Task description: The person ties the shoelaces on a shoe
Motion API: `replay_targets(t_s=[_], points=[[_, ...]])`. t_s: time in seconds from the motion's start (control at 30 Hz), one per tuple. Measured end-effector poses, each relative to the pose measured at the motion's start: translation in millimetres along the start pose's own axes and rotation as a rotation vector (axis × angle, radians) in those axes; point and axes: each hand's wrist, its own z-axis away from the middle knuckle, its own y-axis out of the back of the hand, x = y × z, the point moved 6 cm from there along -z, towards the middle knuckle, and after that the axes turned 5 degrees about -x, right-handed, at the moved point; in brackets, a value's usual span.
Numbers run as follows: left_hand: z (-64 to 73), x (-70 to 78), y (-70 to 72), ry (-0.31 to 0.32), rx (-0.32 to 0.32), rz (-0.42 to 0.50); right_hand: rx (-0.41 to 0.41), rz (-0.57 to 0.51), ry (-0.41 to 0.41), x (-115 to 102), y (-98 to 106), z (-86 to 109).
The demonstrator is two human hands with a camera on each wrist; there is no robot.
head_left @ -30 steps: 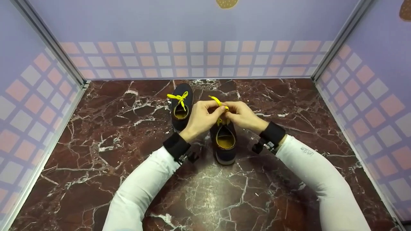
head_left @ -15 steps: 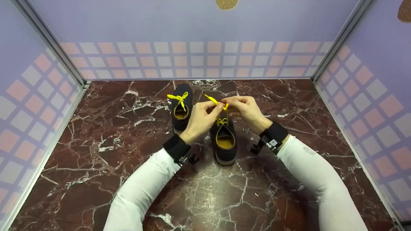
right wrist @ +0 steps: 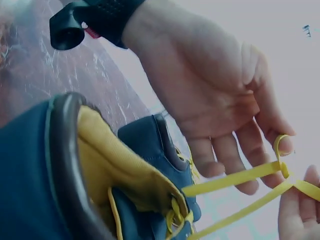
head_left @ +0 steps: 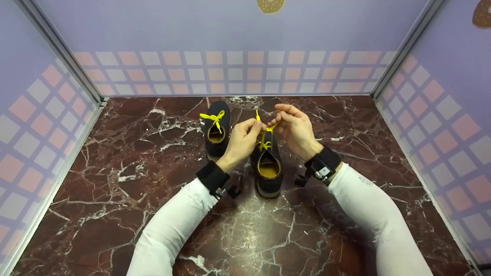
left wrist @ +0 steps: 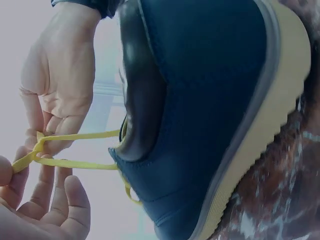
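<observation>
A dark sneaker [head_left: 270,187] with a yellow lining stands toe away between my hands. Its yellow shoelace [head_left: 264,145] rises from the eyelets in two strands that cross above the shoe. My left hand [head_left: 241,140] pinches one part of it between thumb and forefinger, a free tip sticking up past the fingers. On the other side, my right hand [head_left: 299,132] pinches another strand with thumb and forefinger, its remaining fingers loosely spread. In the left wrist view the shoelace [left wrist: 75,164] runs taut from the shoe to a crossing between both hands' fingertips.
To the left stands the matching dark sneaker [head_left: 220,106], its yellow laces [head_left: 215,116] tied in a bow. Both shoes are on a dark red marbled surface [head_left: 153,168]. Pale purple panels with a checked band [head_left: 245,69] enclose the back and sides.
My right hand has drawn away from the left, up and to the right, pulling a strand of the shoelace. The free tip at my left hand now points more upright. The shoes have stayed put.
</observation>
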Motion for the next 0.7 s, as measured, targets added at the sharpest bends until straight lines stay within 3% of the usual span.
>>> replay_targets(t_s=[0.43,0.57,0.7], points=[[3.9,-15.3,12.7,0.042,0.063,-0.009,0.049,-0.035,-0.002,2.9,1.5,-1.1],[5.3,-21.3,17.4,0.079,0.09,0.073,0.054,-0.029,-0.007,3.3,4.7,-0.9],[8.5,-27.2,18.1,0.104,0.101,0.224,0.055,-0.008,-0.012,3.2,6.8,0.7]])
